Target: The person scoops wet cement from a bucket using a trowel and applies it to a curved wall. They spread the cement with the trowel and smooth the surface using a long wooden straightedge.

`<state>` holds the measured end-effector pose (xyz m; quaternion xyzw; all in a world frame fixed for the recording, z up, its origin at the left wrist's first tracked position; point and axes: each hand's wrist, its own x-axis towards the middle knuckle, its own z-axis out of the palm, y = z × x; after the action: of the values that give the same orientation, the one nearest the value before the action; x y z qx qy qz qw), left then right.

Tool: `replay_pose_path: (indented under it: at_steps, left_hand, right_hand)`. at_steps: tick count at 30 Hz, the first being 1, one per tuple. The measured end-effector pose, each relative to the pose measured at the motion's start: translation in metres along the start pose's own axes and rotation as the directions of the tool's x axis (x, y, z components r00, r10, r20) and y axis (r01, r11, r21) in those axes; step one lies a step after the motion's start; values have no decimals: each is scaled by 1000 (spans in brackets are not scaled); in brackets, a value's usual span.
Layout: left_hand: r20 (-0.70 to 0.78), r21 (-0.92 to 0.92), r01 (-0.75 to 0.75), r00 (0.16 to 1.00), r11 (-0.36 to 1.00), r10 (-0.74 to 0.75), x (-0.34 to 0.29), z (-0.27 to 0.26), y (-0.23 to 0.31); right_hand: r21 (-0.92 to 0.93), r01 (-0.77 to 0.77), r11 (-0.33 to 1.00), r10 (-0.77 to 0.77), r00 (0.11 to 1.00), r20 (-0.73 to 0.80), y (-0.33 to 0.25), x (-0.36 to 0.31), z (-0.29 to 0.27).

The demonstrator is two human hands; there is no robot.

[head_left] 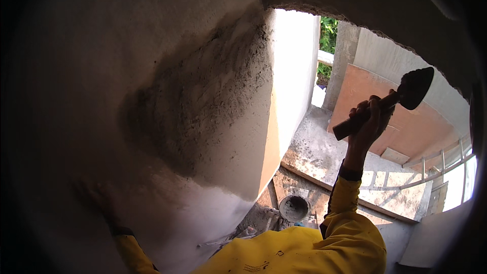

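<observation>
The right hand (369, 117) has its fingers wrapped round the trowel (417, 89), raised right of the wall (223, 208); the left hand (99, 198) is at the wall, fingers too dim to tell; a bucket (294, 208) sits below.

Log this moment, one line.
right hand: grips trowel by handle | left hand: at wall, contact unclear | wall: dark rough patch | bucket: below

Building site, patchily plastered wall (213, 96), grey-smeared bucket (294, 217)
</observation>
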<state>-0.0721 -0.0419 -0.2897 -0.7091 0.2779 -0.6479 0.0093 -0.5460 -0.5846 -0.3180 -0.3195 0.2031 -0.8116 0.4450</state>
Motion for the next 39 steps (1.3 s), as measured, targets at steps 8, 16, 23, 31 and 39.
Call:
replay_pose_path:
  at_steps: [8,16,23,31,39]
  left_hand:
    - [53,32,44,998,999,-46,14,5,-6]
    - [-61,-107,-85,995,991,79,14,5,-29]
    - [92,-164,-14,995,986,29,-25,-4,-16]
    - [479,-492,292,877,820,-25,-215,-58,62]
    - [819,273,713,-525,646,233,-705,-387,177]
  right_hand:
    - [-679,393,620,-650,742,-164,67,49,42]
    - [-554,282,783,566,45,823,101,-359,-83]
    - [-761,558,331,920,-12,391,78,-340,-275]
    - [-82,931,356,803,-350,-483,-16,-303,-531]
    - [-873,-34,-487,873,-40,-485,-56,-331,-491]
